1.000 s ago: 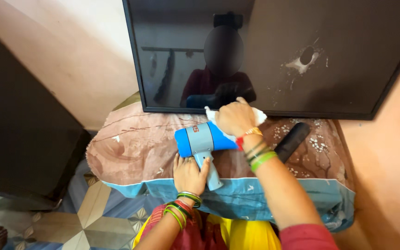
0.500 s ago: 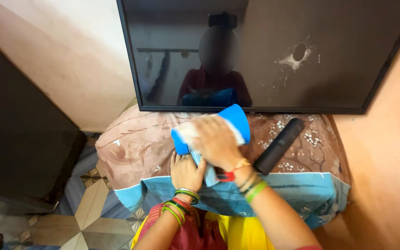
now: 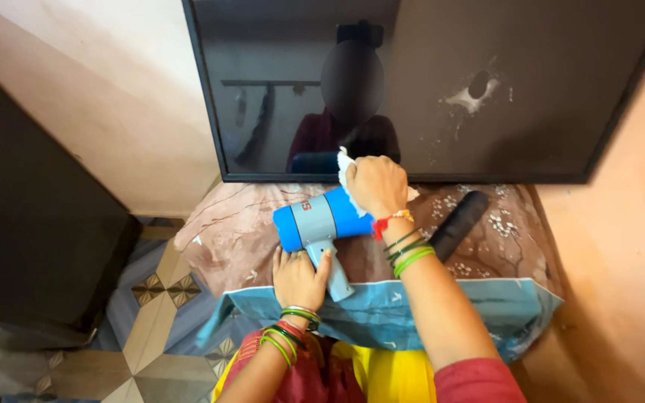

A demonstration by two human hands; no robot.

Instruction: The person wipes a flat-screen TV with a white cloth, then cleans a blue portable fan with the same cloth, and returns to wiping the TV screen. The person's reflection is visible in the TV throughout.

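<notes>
A blue and grey hair dryer [image 3: 315, 222] lies on its side on a cloth-covered stand [image 3: 233, 231] in front of a dark television screen [image 3: 427, 82]. My left hand [image 3: 298, 277] holds the dryer's handle near the stand's front edge. My right hand [image 3: 375, 185] presses a crumpled white cloth [image 3: 346, 170] against the dryer's wide far end. Bangles ring both wrists.
A black remote [image 3: 458, 224] lies on the stand to the right of the dryer. A dark cabinet [image 3: 31, 224] stands at the left over patterned floor tiles [image 3: 151, 298]. The screen carries a whitish smudge [image 3: 475, 91] at its upper right.
My right hand with the white cloth has slid from the dryer's middle back to its far end. The left hand has stayed on the handle.
</notes>
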